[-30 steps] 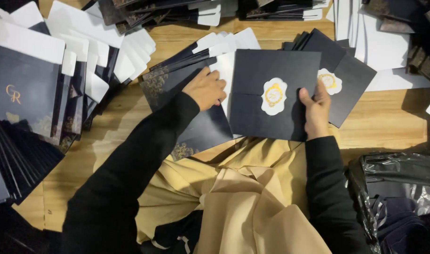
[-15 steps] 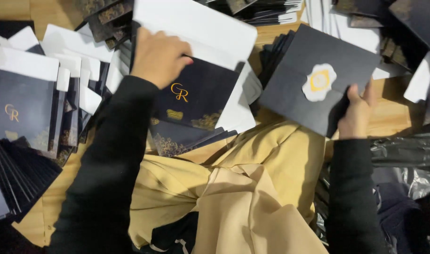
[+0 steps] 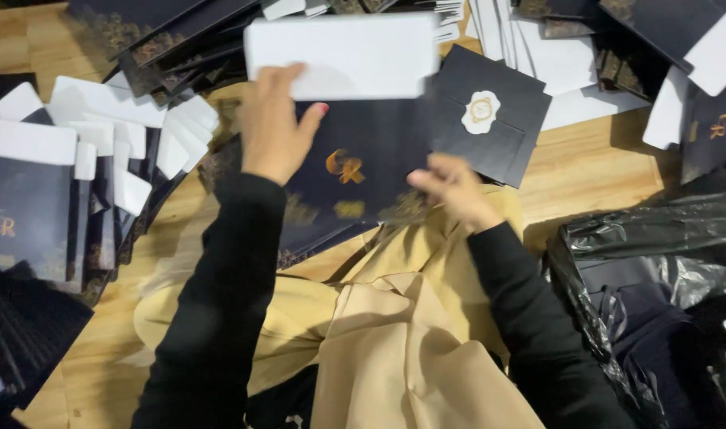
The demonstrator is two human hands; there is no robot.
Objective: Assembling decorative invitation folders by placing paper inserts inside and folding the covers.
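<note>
Navy envelope point(image 3: 363, 171), white flap open, is being gripped by the left hand point(image 3: 274, 127) at its edge; the right hand point(image 3: 450, 189) is seemingly pinching its lower corner, stacks point(image 3: 77, 183) crowding around.

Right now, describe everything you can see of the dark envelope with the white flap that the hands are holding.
The dark envelope is navy, looks like matte card, with a gold monogram on its face and gold ornament near the lower edge. Its white flap stands open at the top, blurred. The left hand grips its upper left side, and the right hand touches its lower right corner. It is held tilted above other dark envelopes, over the wooden floor.
</note>
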